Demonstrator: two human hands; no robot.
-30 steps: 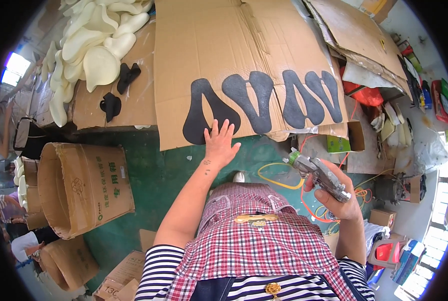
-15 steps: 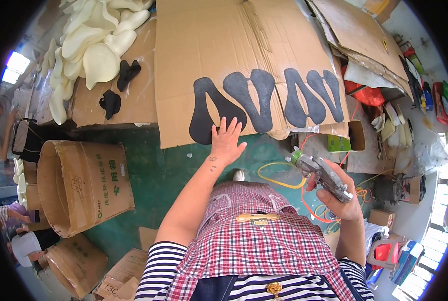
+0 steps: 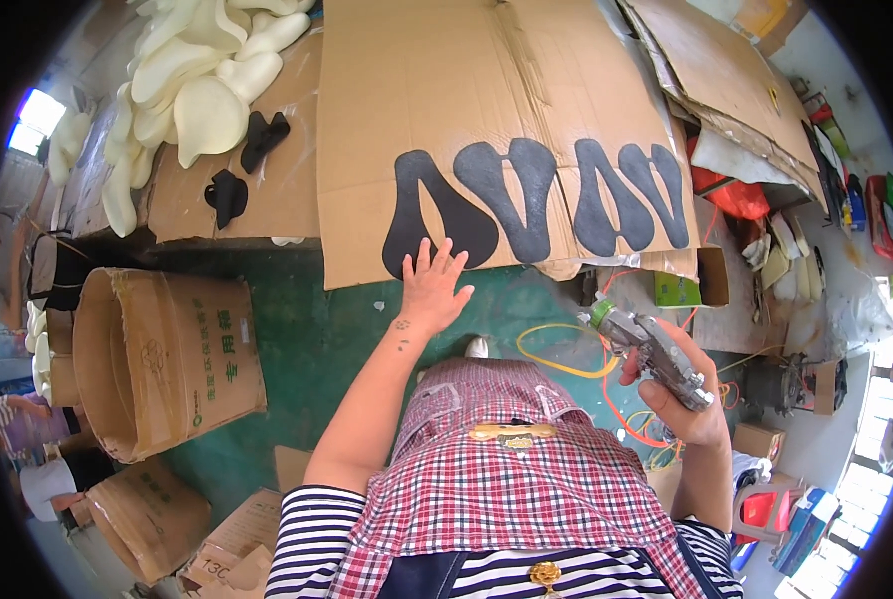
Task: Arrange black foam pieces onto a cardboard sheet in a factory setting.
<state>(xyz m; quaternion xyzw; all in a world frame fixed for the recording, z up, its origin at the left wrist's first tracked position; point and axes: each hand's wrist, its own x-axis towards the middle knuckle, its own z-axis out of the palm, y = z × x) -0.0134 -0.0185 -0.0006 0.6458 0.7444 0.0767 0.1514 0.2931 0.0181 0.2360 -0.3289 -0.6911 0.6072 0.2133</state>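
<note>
My left hand (image 3: pixel 431 287) reaches forward with fingers spread, its fingertips at the near edge of a large cardboard sheet (image 3: pixel 466 80). On that sheet lie several black saddle-shaped pieces (image 3: pixel 531 195) side by side, and my fingers touch the lower end of the leftmost one (image 3: pixel 436 215). My right hand (image 3: pixel 681 399) holds a grey spray gun (image 3: pixel 646 344) low at the right, its green-tipped nozzle pointing up and left. A yellow hose (image 3: pixel 556 349) and an orange hose loop below it.
A pile of cream foam saddle shapes (image 3: pixel 197 80) and two small black pieces (image 3: pixel 247 160) lie at the far left. An open cardboard box (image 3: pixel 157 359) lies on its side at left on the green floor (image 3: pixel 316 339). More cardboard and clutter fill the right side.
My left hand has stayed against the sheet's near edge at the leftmost black piece. The right hand with the spray gun has barely shifted. The view has tilted slightly.
</note>
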